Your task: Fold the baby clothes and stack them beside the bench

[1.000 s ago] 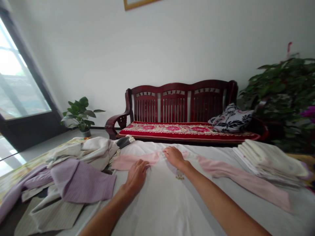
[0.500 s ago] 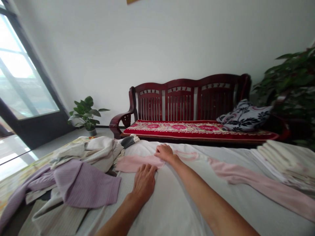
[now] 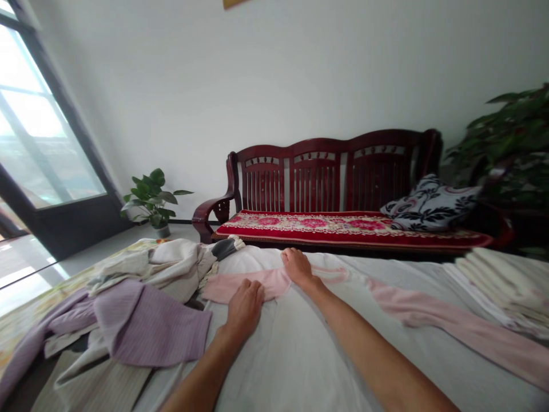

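Observation:
A white long-sleeved shirt (image 3: 300, 343) with pink sleeves and a pink-edged neckline lies spread out in front of me. My left hand (image 3: 245, 306) rests on its left pink sleeve (image 3: 223, 286), fingers bent and laid against the cloth. At the shoulder, close to the neckline, my right hand (image 3: 297, 268) is closed on the fabric with its fingers curled; the fingertips are hidden. The other pink sleeve (image 3: 441, 317) stretches away to the right.
Heaped clothes lie left, including a purple ribbed garment (image 3: 150, 326) and a cream garment (image 3: 180, 257). A folded cream stack (image 3: 501, 280) stands right. Behind are a dark red wooden bench (image 3: 315, 183), a patterned cushion (image 3: 433, 206) and potted plants (image 3: 154, 197).
My left hand has slid a little left along the sleeve, its fingers more bent. My right hand has shifted slightly up and right at the shoulder. The shirt lies nearly as before.

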A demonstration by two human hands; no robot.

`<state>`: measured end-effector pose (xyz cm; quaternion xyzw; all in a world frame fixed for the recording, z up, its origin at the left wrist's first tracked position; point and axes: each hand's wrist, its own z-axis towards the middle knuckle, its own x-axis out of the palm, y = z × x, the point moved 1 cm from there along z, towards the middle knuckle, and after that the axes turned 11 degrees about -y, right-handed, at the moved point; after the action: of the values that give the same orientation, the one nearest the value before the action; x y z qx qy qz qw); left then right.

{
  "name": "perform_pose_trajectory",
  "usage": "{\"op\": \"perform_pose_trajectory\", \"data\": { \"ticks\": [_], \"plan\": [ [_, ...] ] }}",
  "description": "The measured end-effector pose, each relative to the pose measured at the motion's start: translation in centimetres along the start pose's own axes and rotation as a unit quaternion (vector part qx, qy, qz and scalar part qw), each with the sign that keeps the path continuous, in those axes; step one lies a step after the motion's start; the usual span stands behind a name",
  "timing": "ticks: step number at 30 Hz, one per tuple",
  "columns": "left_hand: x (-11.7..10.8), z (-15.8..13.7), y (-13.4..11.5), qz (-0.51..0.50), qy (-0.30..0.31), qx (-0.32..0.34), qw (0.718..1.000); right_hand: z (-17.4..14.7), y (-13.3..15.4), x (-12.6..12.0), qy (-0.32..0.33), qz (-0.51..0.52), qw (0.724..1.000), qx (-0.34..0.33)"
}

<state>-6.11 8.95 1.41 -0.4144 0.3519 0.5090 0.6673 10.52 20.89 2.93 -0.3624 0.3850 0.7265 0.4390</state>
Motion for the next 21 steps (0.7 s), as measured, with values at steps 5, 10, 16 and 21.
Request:
{"op": "perform_pose_trajectory", "data": {
  "ticks": [5,10,16,21],
  "plan": [
    [0.7,0.7,2.9,0.067,-0.051,-0.073,0.994,-4.0,-0.8,-1.1,0.035,0.028,0.996,-0.078],
    [2.4,0.4,5.0,0.146,-0.045,-0.051,0.987,-6.2,-1.1,-0.1,0.138,0.047,0.984,-0.097],
    [2.7,0.2,6.6,0.171,-0.064,-0.069,0.981,-5.1,-4.5,-1.9,0.04,0.091,0.994,-0.036],
    [1.6,1.7,4.2,0.033,-0.073,-0.007,0.997,-5.6,-12.1,-6.6,-0.01,-0.002,0.994,0.109]
  ]
}}
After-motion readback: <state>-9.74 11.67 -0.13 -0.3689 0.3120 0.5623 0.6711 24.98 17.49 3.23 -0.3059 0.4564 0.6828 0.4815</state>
